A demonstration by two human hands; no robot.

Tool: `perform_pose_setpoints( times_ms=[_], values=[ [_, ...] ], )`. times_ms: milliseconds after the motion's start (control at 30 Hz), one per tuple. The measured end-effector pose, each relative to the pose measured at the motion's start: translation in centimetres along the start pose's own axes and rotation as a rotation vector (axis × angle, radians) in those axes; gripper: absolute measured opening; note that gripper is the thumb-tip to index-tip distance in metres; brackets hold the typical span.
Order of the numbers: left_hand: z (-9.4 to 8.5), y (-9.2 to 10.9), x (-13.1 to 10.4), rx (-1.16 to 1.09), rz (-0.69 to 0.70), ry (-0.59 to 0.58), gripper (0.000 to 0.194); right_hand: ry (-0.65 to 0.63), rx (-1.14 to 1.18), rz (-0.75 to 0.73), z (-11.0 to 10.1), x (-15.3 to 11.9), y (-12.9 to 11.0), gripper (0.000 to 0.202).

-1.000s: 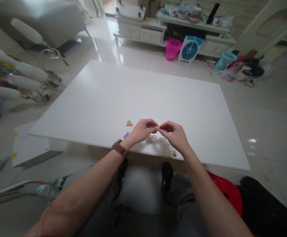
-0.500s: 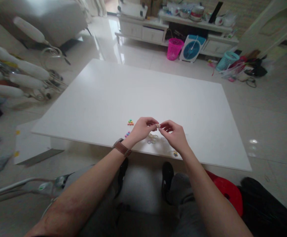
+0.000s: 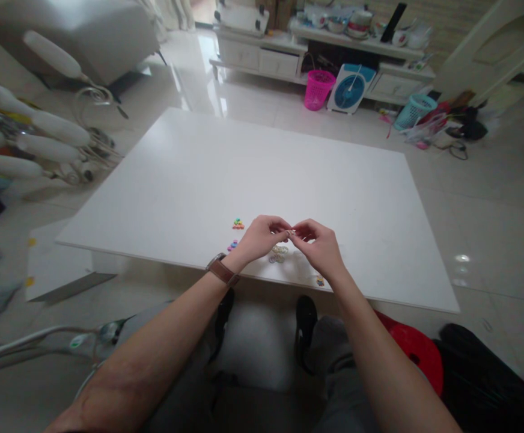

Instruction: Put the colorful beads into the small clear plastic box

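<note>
Between the fingertips of both hands a tiny pale piece [image 3: 290,231] is pinched, too small to identify; it is held just above the near part of the white table [image 3: 262,174]. The left hand [image 3: 259,237] closes thumb and forefinger on it from the left, the remaining fingers curled in, with a brown-strapped watch [image 3: 220,270] on that wrist. The right hand [image 3: 318,248] meets it from the right, fingers likewise bent and pressed onto the same piece, so the two hands touch at the tips.

Directly beneath the hands, on the tabletop, lies a small heap of pale thin rings [image 3: 278,254]. Just left of the left hand sits a purple bead cluster [image 3: 232,245], and a little farther back an orange and green cluster [image 3: 238,225]. Near the table's front edge, under the right wrist, is another small coloured cluster [image 3: 319,280].

The person sits with both forearms stretched forward, grey-trousered knees below the table edge and a red stool [image 3: 413,349] at the right.
</note>
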State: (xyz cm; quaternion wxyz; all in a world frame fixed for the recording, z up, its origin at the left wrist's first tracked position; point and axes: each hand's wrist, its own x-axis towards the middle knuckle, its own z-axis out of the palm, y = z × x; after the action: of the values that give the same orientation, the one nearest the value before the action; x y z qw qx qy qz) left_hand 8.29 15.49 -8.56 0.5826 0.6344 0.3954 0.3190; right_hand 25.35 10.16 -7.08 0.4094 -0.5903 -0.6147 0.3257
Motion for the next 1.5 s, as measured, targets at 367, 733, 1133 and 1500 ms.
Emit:
perform_pose_setpoints(
  times_ms=[367, 733, 1133, 1500],
  values=[
    [0.03, -0.15, -0.09, -0.035, 0.011, 0.007, 0.008, 0.018, 0.059, 0.071, 0.15, 0.11, 0.28, 0.022],
    [0.05, -0.01, -0.17, -0.02, -0.035, -0.002, 0.01, 0.016, 0.08, 0.119, 0.25, 0.15, 0.37, 0.022],
    [0.06, -0.31, -0.21, -0.053, -0.056, -0.059, 0.011, 0.011, 0.121, 0.14, 0.25, 0.2, 0.54, 0.018],
    [0.19, -0.08, -0.16, -0.139, -0.084, -0.065, 0.011, 0.028, 0.153, 0.146, 0.25, 0.25, 0.55, 0.017]
  ],
)
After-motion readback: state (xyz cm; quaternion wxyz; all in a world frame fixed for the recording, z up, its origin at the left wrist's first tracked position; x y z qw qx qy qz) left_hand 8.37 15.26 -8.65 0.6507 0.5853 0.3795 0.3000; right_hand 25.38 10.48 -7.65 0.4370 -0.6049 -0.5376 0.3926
